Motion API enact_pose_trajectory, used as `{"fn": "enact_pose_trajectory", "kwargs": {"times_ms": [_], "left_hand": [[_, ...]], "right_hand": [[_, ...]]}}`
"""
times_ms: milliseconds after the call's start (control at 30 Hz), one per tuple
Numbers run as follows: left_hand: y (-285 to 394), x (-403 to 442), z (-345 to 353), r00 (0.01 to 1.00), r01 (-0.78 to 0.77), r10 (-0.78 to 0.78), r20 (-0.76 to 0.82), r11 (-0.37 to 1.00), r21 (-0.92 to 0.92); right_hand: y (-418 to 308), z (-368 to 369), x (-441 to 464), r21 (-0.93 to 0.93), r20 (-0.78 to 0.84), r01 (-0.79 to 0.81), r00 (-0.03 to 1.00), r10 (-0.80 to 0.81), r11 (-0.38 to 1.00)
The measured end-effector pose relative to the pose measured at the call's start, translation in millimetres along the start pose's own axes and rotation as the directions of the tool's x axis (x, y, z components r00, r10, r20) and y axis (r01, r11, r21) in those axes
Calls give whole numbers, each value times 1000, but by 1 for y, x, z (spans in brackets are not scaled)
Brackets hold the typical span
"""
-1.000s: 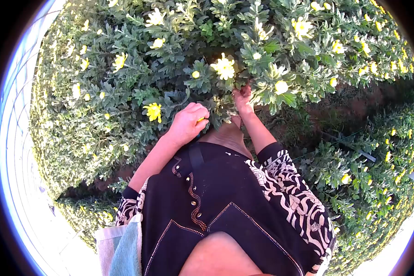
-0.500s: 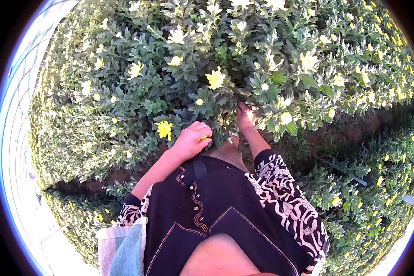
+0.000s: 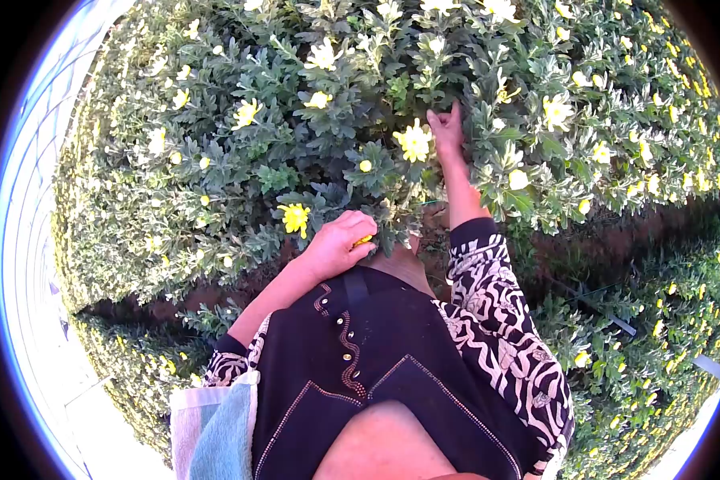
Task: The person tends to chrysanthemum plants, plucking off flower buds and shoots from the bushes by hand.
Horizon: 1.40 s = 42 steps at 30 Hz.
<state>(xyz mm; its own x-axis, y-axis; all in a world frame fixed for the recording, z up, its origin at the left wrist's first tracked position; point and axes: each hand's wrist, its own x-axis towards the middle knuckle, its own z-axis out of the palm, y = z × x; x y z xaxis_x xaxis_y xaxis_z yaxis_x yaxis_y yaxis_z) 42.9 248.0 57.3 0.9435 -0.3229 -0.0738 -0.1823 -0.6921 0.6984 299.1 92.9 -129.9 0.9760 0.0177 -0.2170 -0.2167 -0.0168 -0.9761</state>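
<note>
My left hand [image 3: 342, 244] is closed low in front of my body, at the near edge of the chrysanthemum plants. A small yellow thing [image 3: 364, 240] pokes out of its fist; most of it is hidden, so its kind is unclear. Just left of that hand is a bright yellow chrysanthemum bloom [image 3: 294, 219]. My right hand [image 3: 448, 134] reaches forward into the foliage with thumb and finger apart, and I see nothing held in it. Close beside its wrist stands a pale yellow bloom [image 3: 414, 142]. Leaves partly cover the right fingers.
Dense chrysanthemum plants [image 3: 240, 152] with buds and blooms spread ahead and to both sides. A strip of dark soil [image 3: 576, 248] runs between this bed and another planted row [image 3: 616, 384] behind. A towel [image 3: 220, 428] hangs at my left side.
My right hand has moved forward and slightly right, deeper among the stems, its thumb and finger now apart. My left hand stays low with the yellow thing. The view has shifted slightly.
</note>
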Motion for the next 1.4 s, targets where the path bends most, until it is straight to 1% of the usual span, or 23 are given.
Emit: {"fn": "enact_pose_trajectory", "kwargs": {"times_ms": [33,133,167,233,333,400,467,500,533,600,633,667,700,733,833,900,967,1033,1067,1200,1333,1367,1400], "left_hand": [[2,-2,-1,1000,7,-7,-6,1000,5],[8,-10,-5,999,19,-17,-35,999,41],[10,-14,-7,998,17,-14,-63,999,39],[11,-26,-11,994,36,-33,-103,999,27],[15,-53,-24,962,54,-76,-263,994,-91],[21,-76,-34,924,163,-216,-315,969,-187],[17,-101,-42,879,259,-348,-325,923,-286],[13,-112,-43,856,258,-364,-368,917,-305],[5,-122,-43,839,270,-388,-381,905,-328],[-11,-142,-41,804,307,-458,-379,866,-395],[-18,-149,-41,800,302,-453,-394,870,-390],[-25,-156,-42,802,333,-487,-347,846,-417],[-32,-162,-46,805,359,-512,-299,822,-442],[-41,-171,-47,789,378,-535,-302,810,-448],[-65,-199,-51,800,362,-546,-250,770,-526],[-79,-220,-56,741,349,-634,-218,643,-682],[-88,-242,-69,722,405,-666,-186,625,-667],[-95,-267,-76,649,451,-755,-94,481,-752],[-100,-278,-74,649,378,-742,-166,504,-776],[-118,-318,-68,573,415,-813,-109,401,-817],[-145,-349,-52,547,403,-836,-42,306,-863],[-152,-356,-50,546,396,-837,-39,299,-868],[-159,-362,-48,559,421,-820,-121,407,-811]], "right_hand": [[-5,6,12,-43,14,-17,1000,18,999],[34,14,55,-167,129,257,963,-237,952],[27,13,52,-166,146,262,960,-239,951],[16,3,30,-574,82,524,802,-592,630],[13,-21,-4,-724,195,447,863,-465,525],[25,-42,-27,-785,237,408,893,-383,466],[28,-65,-56,-915,385,392,919,86,-94],[27,-75,-67,-820,327,434,891,317,-375],[24,-82,-80,-806,337,448,884,323,-387],[25,-91,-107,-957,225,263,939,260,-123],[17,-89,-116,-939,259,314,914,311,-140],[35,-97,-114,-862,495,488,869,-19,-138],[56,-106,-110,-761,648,595,678,-346,-261],[62,-105,-104,-735,673,622,621,-403,-270],[56,-91,-102,-830,556,535,811,-180,-157],[48,-86,-106,-905,403,400,915,9,-145],[44,-83,-111,-935,302,319,945,128,-155],[44,-80,-115,-950,214,254,952,217,-179],[44,-79,-120,-955,175,229,947,269,-187],[44,-75,-155,-980,-54,58,840,541,-189],[40,-57,-213,-940,-314,-278,480,819,-197],[41,-48,-227,-953,-282,-232,459,842,-193],[44,-42,-243,-992,-71,44,603,795,-122]]}}
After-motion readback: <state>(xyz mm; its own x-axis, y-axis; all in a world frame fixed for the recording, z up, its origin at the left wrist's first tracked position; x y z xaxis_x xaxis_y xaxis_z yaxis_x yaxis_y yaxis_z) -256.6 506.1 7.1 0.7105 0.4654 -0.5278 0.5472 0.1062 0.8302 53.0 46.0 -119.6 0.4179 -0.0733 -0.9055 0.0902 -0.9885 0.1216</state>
